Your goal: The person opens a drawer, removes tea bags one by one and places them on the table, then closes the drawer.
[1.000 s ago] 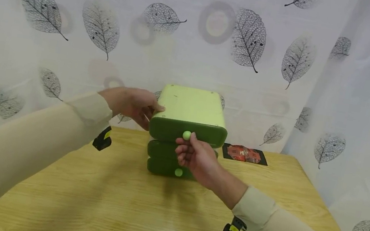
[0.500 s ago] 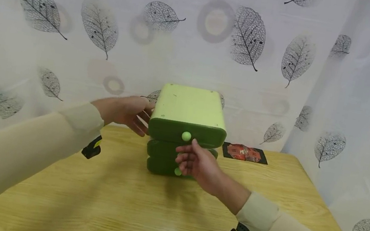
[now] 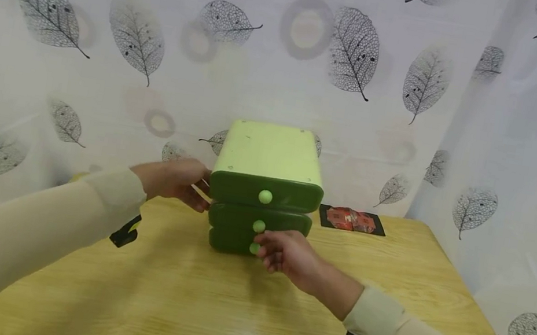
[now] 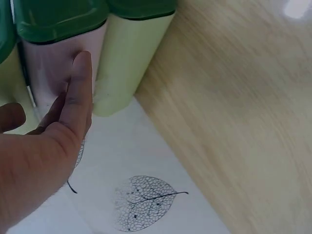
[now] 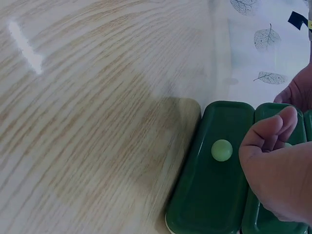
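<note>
A small three-tier drawer box (image 3: 271, 150), light green with dark green fronts, stands on the wooden table. All its drawers appear closed. Fingers extended, my left hand (image 3: 174, 179) is at the box's left side; in the left wrist view its fingertips (image 4: 84, 61) rest against the pale side of the middle tier. My right hand (image 3: 293, 259) is in front of the lower drawers, fingers loosely bent, just under the middle knob (image 3: 259, 226). It partly covers the bottom knob (image 3: 254, 248). Above, the top knob (image 3: 265, 197) is uncovered. In the right wrist view nothing shows between thumb and fingers.
A black and red flat item (image 3: 352, 220) lies on the table (image 3: 204, 309) to the right of the box. Behind hangs a white curtain (image 3: 167, 75) printed with leaves. It also falls along the table's right side.
My right hand has let go of the top knob and moved down to the middle knob. My left hand has slid from the box's top edge down its left side.
</note>
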Tool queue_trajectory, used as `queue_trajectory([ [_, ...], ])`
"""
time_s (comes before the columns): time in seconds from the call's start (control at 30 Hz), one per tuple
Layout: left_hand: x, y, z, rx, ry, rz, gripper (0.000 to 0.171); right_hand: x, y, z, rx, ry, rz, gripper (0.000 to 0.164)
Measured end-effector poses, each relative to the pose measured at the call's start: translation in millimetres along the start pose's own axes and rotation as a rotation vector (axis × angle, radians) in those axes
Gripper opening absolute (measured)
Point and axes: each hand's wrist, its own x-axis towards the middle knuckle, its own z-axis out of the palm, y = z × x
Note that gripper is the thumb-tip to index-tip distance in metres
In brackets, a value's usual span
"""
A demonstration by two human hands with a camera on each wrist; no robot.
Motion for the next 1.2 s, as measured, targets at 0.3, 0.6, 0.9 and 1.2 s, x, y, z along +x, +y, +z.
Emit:
queue_trajectory([
  [0.3,3.3,-13.3,-1.4,-0.007,-0.084,0.008,0.025,6.7,-3.7,8.7,0.043,-0.008,0.019,0.046],
  [0.6,7.1,-16.9,-5.5,-0.001,-0.191,-0.044,0.025,12.6,3.5,15.7,0.088,0.059,0.074,0.038],
  [0.9,10.3,-11.5,-3.3,0.023,-0.231,-0.012,0.036,20.9,3.8,19.3,0.142,0.175,0.049,0.042],
  [1.2,13.3,-12.5,-2.1,-0.028,-0.217,-0.01,0.039,21.2,3.1,18.9,0.116,0.166,0.044,0.042],
])
